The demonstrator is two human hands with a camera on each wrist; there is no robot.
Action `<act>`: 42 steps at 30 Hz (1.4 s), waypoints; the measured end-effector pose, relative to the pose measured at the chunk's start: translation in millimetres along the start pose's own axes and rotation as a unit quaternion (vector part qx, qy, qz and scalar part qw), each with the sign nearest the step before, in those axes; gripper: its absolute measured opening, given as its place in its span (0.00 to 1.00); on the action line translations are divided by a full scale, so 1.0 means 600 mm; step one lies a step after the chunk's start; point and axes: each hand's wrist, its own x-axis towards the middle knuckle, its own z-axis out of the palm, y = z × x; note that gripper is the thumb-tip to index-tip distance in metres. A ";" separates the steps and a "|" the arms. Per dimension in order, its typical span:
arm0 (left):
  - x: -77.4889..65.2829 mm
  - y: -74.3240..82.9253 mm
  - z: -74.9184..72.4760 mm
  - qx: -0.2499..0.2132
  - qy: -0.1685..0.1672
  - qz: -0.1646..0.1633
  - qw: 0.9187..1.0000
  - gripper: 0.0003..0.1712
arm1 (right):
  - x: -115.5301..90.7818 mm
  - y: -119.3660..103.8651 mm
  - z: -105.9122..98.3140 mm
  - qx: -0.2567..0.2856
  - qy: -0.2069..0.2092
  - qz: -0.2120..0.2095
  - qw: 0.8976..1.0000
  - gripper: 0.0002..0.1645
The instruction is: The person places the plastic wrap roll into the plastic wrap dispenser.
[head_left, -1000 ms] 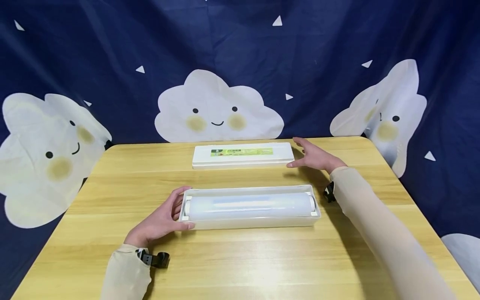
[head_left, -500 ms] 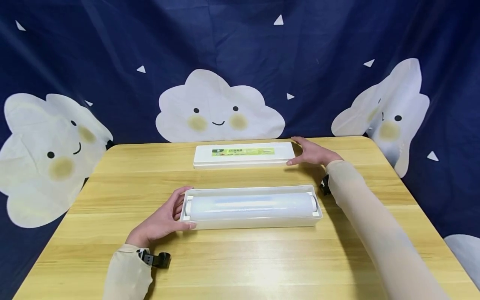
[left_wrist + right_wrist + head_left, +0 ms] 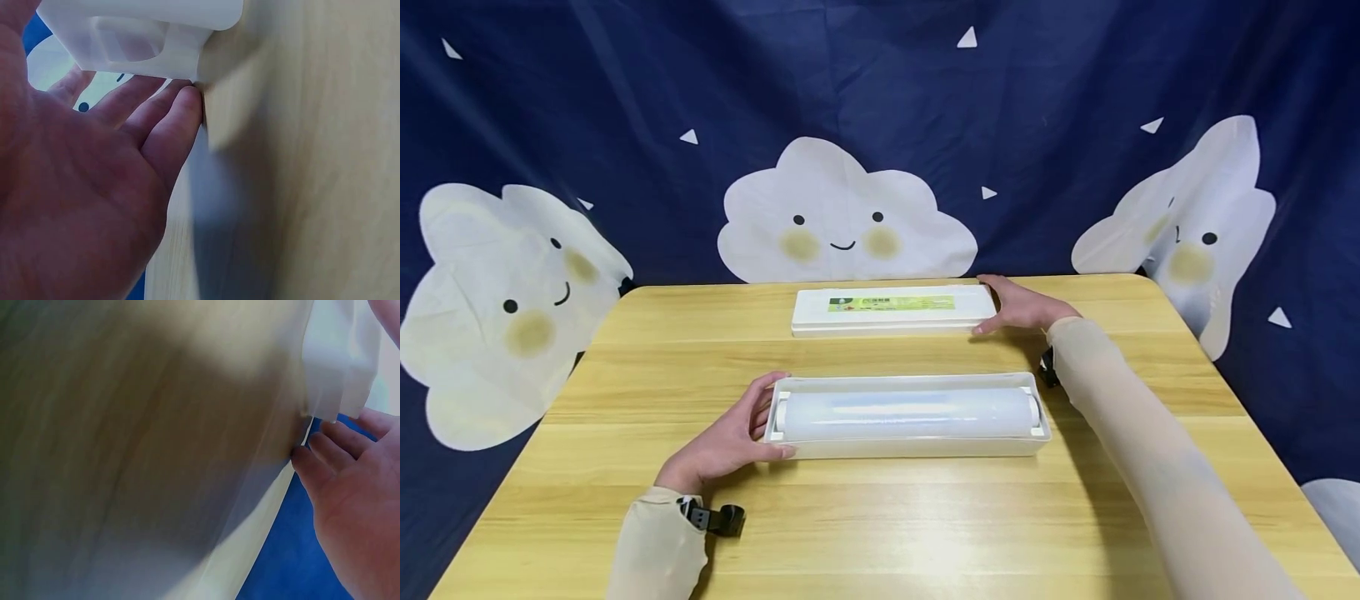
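Observation:
A long white open-topped box (image 3: 917,448) lies across the middle of the table, and in it rests a roll of clear cling film (image 3: 910,414). My left hand (image 3: 726,442) grips the box's left end, thumb at the front wall and fingers round the back. In the left wrist view those fingertips (image 3: 187,100) touch the lower back edge of the box end. Farther back sits a flat white lid (image 3: 887,323) with a green and yellow label. Its right end is held by my right hand (image 3: 1022,306), thumb at the front edge, fingers behind; the right wrist view shows the lid's end (image 3: 334,362).
Both things lie on a light wooden table (image 3: 925,517). Behind it hangs a dark blue curtain (image 3: 880,83) with white clouds and triangles. A strip of bare wood separates the lid from the box. Dark wrist devices (image 3: 722,521) sit at both sleeves.
My right hand has moved slightly left, from beside the lid to a hold on its right end. The left hand keeps its grip on the box. The head view has shifted a little.

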 end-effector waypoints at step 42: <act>-0.001 0.000 0.004 -0.006 0.003 0.002 1.000 0.61 | -0.037 -0.013 0.011 0.005 0.077 -0.026 0.997 0.54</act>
